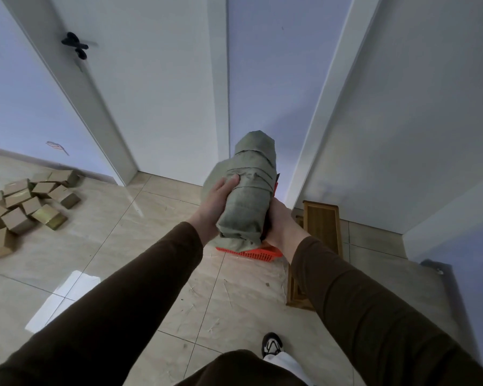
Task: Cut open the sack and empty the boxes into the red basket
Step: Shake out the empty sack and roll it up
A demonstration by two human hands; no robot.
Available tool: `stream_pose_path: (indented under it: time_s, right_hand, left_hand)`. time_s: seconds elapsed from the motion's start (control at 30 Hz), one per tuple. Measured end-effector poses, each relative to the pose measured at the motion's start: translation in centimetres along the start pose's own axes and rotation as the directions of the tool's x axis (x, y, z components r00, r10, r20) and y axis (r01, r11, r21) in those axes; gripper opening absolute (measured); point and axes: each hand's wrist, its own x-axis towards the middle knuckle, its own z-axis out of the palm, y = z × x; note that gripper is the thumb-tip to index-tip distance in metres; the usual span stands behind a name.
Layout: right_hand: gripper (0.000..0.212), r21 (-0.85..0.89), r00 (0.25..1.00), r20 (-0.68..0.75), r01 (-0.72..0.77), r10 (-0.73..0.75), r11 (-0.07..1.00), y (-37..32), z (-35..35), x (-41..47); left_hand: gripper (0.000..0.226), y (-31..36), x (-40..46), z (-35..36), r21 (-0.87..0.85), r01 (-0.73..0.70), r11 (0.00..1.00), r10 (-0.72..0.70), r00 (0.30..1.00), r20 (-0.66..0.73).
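A grey-green woven sack, bulging and bound round with bands of tape, is held up just right of the frame's centre, its far end tilted away toward the white door frames. No print or label can be read on it. The left hand lies along the sack's left side, its grip grasping the cloth with the thumb pressed over a tape band. The right hand clasps the sack's near right side from below; a dark thing sits between palm and sack, too hidden to name. Both arms wear dark brown sleeves.

Directly under the sack, partly hidden by it, the red basket stands on the tiled floor; only its near mesh rim shows. At the left edge of the frame a loose heap of small brown cardboard boxes lies on the floor, well apart from the basket, with no legible writing. A wooden stand sits just right of the basket. A black-and-white shoe shows at the bottom.
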Motion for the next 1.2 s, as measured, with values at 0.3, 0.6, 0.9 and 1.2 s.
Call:
stream_pose_path:
  time_s: [0.3,0.6,0.9,1.2]
  right_hand:
    - [0.046,-0.561,0.889,-0.115,0.311,-0.444,0.767,0.7,0.7,1.7]
    - [0.024,-0.385,0.919,-0.032,0.351,-0.393,0.853,0.2,0.5,1.6]
    - [0.046,-0.066,0.999,0.035,0.04,-0.038,0.997,-1.4,-1.4,0.7]
    - [0.039,-0.14,0.952,0.004,0.302,-0.305,0.943,-0.1,-0.5,0.7]
  left_hand:
    - [0.034,0.6,0.2,-0.7,0.473,-0.1,0.875,0.229,0.948,-0.223]
    - [0.054,0.9,-0.1,-0.6,0.352,-0.128,0.927,0.207,0.958,-0.198]
    - [0.062,1.0,-1.4,-1.5,0.004,0.141,0.99,-0.141,0.98,0.141]
    - [0.031,0.2,1.0,-2.3,0.477,-0.03,0.879,0.193,0.935,-0.298]
